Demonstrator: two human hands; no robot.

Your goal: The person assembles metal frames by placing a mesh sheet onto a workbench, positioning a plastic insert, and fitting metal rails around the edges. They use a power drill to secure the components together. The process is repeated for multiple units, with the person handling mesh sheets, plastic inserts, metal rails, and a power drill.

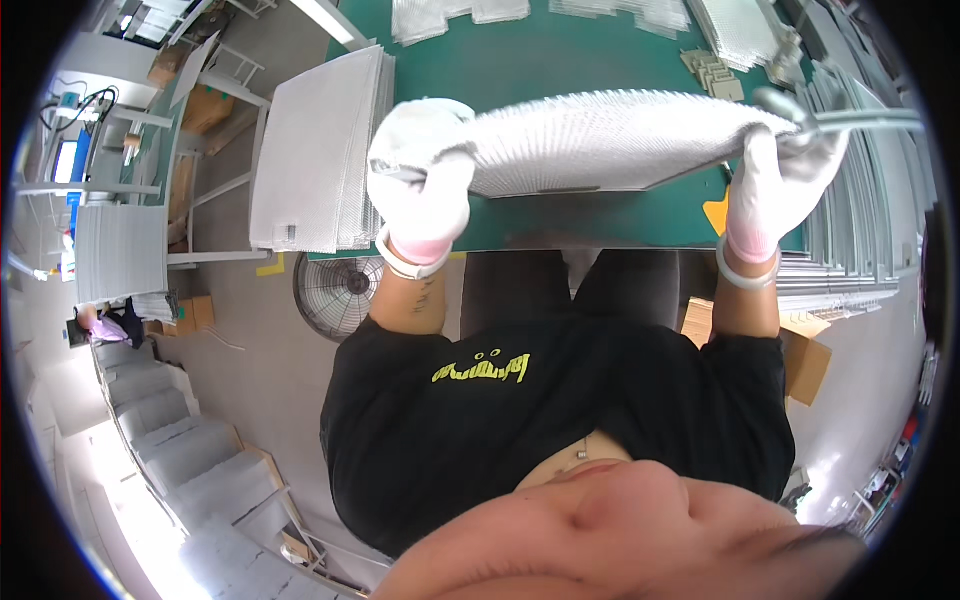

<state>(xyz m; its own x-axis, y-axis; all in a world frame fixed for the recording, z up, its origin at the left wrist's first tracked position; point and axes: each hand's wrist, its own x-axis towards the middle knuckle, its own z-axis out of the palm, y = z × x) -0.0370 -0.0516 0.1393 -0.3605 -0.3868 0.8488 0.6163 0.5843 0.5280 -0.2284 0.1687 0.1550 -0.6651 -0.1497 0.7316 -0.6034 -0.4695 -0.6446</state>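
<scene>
**Pale ribbed panel [610, 145] held at both ends**

In the head view, the gloved left hand [420, 170] and right hand [785, 185] grip opposite ends, over the green desk [450, 75]. Stacked white sheets [315, 150] stand at the desk's left; beige pieces [714, 76] lie toward its far right.

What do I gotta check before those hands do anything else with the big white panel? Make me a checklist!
1. Left hand gripping the panel's left end: ok.
2. Right hand gripping its right end: ok.
3. White gloves on both hands: ok.
4. White textured panel flat: cannot tell; it looks curved, but the fisheye bends edges.
5. Panel clear of the green table: cannot tell.
6. Left hand clear of the panel stack: cannot tell; they overlap in view.
</scene>
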